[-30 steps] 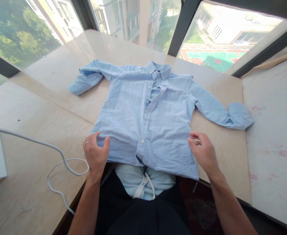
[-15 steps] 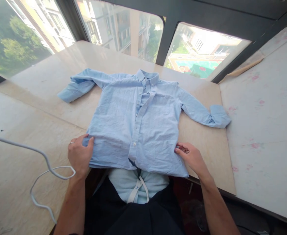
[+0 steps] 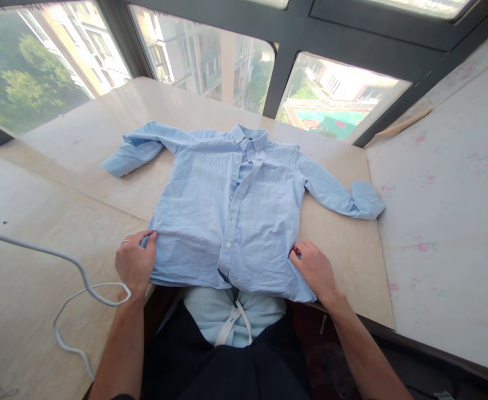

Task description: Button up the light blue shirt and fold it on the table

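Observation:
A light blue button-up shirt (image 3: pixel 198 205) lies front side up on the pale tabletop (image 3: pixel 335 255), its collar towards the window and its hem at the near edge. Both sleeves are spread outwards with folded cuffs, and the front placket gapes in its upper part. My left hand (image 3: pixel 135 256), with a ring on one finger, pinches the shirt's left side edge above the hem. On the opposite side edge my right hand (image 3: pixel 314 268) is closed on the fabric, its fingertips curled and partly hidden.
A white cable (image 3: pixel 66 256) loops over the table at the left, close to my left forearm. Windows (image 3: pixel 214 61) with dark frames border the far side. A flower-patterned wall covering (image 3: pixel 439 233) stands at the right.
My right hand has shifted slightly inwards and its fingers have closed more on the shirt's edge. My left hand's thumb and finger have come together on the cloth. The view has tilted slightly up.

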`<action>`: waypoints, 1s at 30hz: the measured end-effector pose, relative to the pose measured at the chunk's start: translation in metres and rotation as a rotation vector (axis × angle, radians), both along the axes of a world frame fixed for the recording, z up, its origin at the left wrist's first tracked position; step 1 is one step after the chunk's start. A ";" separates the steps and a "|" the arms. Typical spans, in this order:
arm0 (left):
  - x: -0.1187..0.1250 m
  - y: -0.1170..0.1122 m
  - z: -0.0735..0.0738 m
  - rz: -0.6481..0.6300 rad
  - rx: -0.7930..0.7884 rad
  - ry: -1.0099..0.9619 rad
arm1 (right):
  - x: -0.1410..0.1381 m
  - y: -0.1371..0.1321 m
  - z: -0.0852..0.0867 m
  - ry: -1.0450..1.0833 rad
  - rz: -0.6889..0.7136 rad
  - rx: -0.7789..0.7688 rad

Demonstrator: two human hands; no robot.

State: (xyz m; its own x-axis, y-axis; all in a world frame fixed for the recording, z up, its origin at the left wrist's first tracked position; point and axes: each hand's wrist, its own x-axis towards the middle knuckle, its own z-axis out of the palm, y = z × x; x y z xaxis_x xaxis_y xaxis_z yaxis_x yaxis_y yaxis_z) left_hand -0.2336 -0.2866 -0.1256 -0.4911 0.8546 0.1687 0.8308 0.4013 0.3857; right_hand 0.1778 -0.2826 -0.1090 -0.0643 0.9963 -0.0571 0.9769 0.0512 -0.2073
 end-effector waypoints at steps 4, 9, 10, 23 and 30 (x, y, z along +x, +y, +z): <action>-0.001 -0.001 -0.001 0.021 0.005 0.010 | 0.012 0.002 0.003 0.207 -0.109 -0.034; -0.005 0.001 -0.004 0.043 0.040 0.003 | 0.048 -0.003 0.007 0.308 -0.333 -0.020; -0.006 0.001 -0.004 0.050 0.031 -0.002 | 0.054 -0.004 0.006 0.314 -0.380 -0.024; 0.000 0.001 0.017 -0.037 -0.002 0.082 | 0.046 0.010 0.021 0.326 -0.365 0.185; 0.076 0.001 0.011 -0.521 0.254 -0.122 | -0.045 0.022 0.024 0.520 0.295 0.217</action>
